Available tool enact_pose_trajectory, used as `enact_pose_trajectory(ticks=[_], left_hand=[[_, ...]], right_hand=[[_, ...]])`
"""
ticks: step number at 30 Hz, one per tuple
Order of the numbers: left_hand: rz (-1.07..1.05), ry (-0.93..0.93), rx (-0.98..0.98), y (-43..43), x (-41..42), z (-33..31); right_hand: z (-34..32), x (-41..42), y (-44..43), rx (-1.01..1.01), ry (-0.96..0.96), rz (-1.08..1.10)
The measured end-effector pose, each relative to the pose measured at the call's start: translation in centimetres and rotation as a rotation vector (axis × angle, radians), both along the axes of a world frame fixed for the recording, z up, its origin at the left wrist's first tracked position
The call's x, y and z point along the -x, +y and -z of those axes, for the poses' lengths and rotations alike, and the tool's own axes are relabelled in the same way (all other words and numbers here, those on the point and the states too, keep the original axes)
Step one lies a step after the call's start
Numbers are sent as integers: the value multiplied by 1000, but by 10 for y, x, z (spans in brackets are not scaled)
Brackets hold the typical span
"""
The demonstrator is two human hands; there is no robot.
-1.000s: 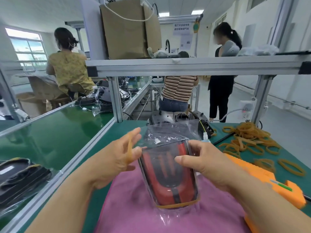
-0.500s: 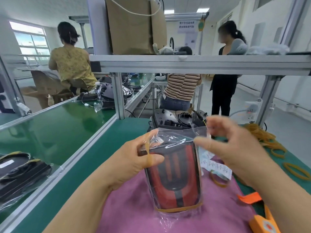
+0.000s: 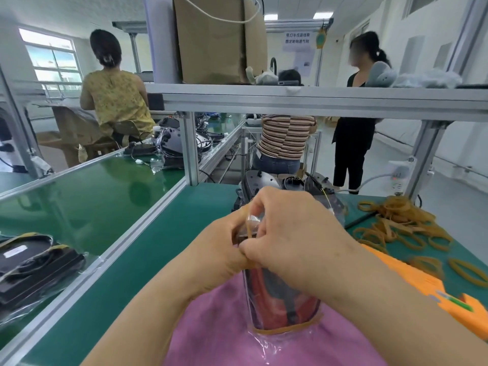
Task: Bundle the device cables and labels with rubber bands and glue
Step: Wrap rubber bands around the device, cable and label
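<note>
On the neighbouring bench at far left lie bagged black bundles (image 3: 34,265). At centre, the left hand (image 3: 219,249) grips the top left edge of the pack (image 3: 282,299), a red and black device in a clear bag. The pack stands tilted on the pink cloth (image 3: 224,334) in front of the person. A band (image 3: 249,231) runs over that hand's curled fingers and down past the thumb. The right hand (image 3: 293,233) covers the pack's top from the other side, its fingers curled and pinching the same band where the two thumbs meet. A lower band (image 3: 287,329) already girds the pack's near end. To the right, well apart, a heap of spare bands (image 3: 401,223) lies on the green mat (image 3: 163,247). The orange glue gun (image 3: 412,281) lies beside the cloth, with no hand on it.

The step in hand looks like fitting the upper band around the pack's top. The next move likely calls for stretching that band wide enough to clear the bag's gathered mouth. It should then be let down level, so it does not slip off the slick film. No label is in sight; whether one sits under the hands cannot be told.
</note>
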State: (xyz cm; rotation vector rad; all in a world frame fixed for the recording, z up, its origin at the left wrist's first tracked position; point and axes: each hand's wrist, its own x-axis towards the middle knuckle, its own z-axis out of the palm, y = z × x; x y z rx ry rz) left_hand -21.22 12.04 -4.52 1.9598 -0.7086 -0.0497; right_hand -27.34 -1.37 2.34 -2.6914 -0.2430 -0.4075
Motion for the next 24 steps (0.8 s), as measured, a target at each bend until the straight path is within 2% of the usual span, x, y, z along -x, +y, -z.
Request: enact_pose_trajectory(ticks=[2,4,5,9,12,14,16,20,24], left_hand=[[-8,0,-4,1,0,1],[-6,-19,4,3,1,1],[0,-25,23,4,3,2],[34,12,77,1,8,2],[-29,-41,31,-3,7,6],[-29,-42,66,-5,8,6],[10,-21,115,-9,9,5],[84,73,170,-13,11,3],[28,24,151,-12,14,2]], right_hand=[[2,-3,3,12,12,-4],[9,-3,4,-85,26,-17],[12,-3,4,-222,63,-32],[15,3,1,-1002,384,-198],[16,8,-3,-1321,473,-310],[12,12,-8,-1447,472,-371],[5,17,-16,-1438,450,-405],[-3,20,-29,-1289,438,-380],[0,23,-40,-1070,508,-301]])
